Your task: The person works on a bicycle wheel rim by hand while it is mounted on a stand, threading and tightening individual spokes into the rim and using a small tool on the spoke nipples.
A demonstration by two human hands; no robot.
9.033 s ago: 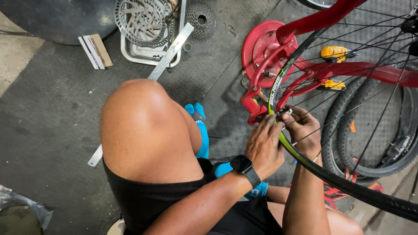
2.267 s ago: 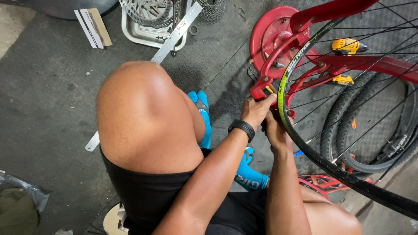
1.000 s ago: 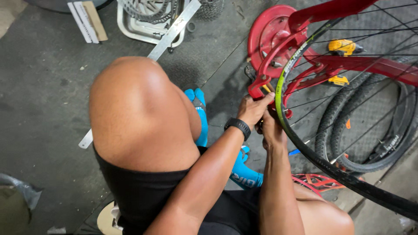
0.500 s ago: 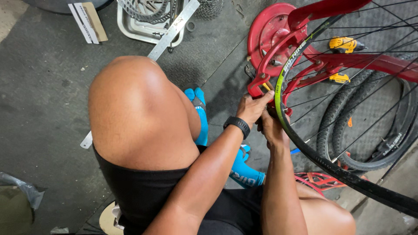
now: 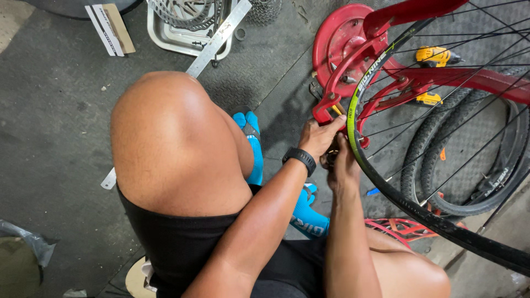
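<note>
A bicycle wheel with a black rim (image 5: 386,185), a yellow-green patch and thin spokes sits in a red stand (image 5: 342,49). My left hand (image 5: 317,138), with a black watch on its wrist, reaches to the rim where it meets the stand's lower arm, fingertips pinched there. My right hand (image 5: 342,165) is just below it, curled against the rim's inner side. A small dark object (image 5: 331,157) shows between the two hands; I cannot tell what it is. My bare knee (image 5: 165,138) fills the middle of the view.
A loose black tyre (image 5: 469,204) lies on the mat behind the wheel. A yellow tool (image 5: 436,55) lies beyond the stand. A metal tray (image 5: 165,38) of toothed discs, a steel ruler (image 5: 218,38) and a flat carton (image 5: 110,27) are at the top. Blue socks (image 5: 255,149) are below my knee.
Both hands have moved up along the rim toward the stand's arm since the oldest frame. Over the last second they have stayed in place at the rim.
</note>
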